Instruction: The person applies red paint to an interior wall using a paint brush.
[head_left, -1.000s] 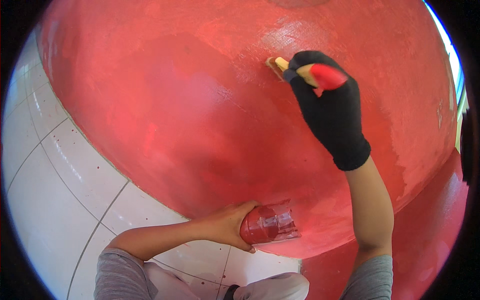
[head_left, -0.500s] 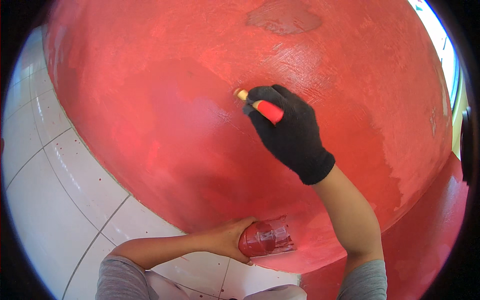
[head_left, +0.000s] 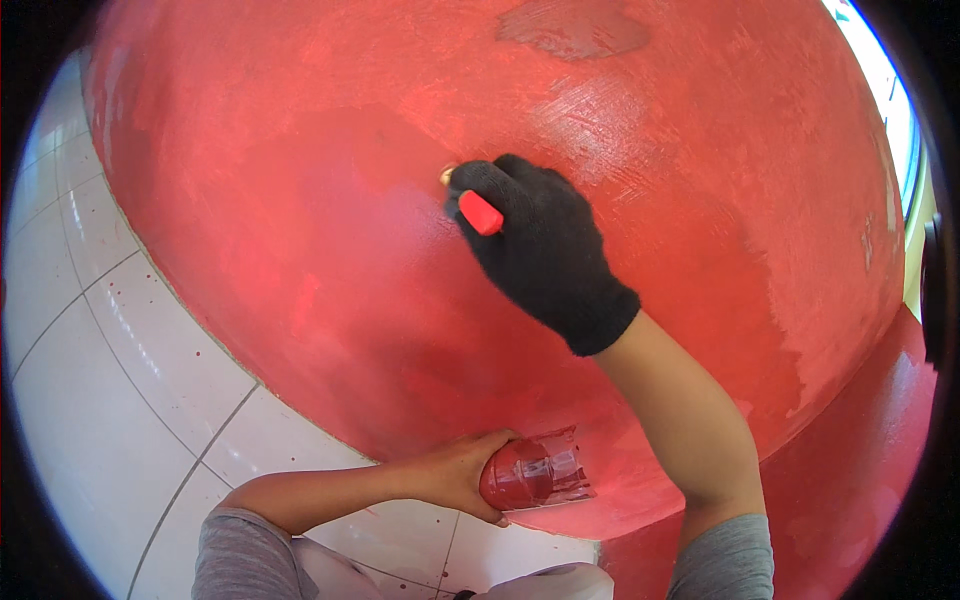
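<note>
A black knitted glove covers my right hand [head_left: 545, 255], which is closed around a paintbrush [head_left: 481, 213] with a red handle end. The brush's tip lies at the large curved red surface [head_left: 350, 290], mostly hidden behind my fingers. Bare and lower down, my left hand [head_left: 458, 478] grips a clear plastic container [head_left: 540, 470] by its base end. Red paint coats the inside of that container, and its ragged rim points right. Darker, wetter-looking red spreads around the brush, while paler streaks show elsewhere on the surface.
White floor tiles [head_left: 120, 400] with red paint spots run along the left and beneath my left arm. At the lower right lies another smooth red surface [head_left: 840, 470]. A darker patch [head_left: 572, 27] marks the curved surface near the top.
My right hand has moved left and slightly up across the red surface, taking the paintbrush with it. The left hand and the container have barely shifted.
</note>
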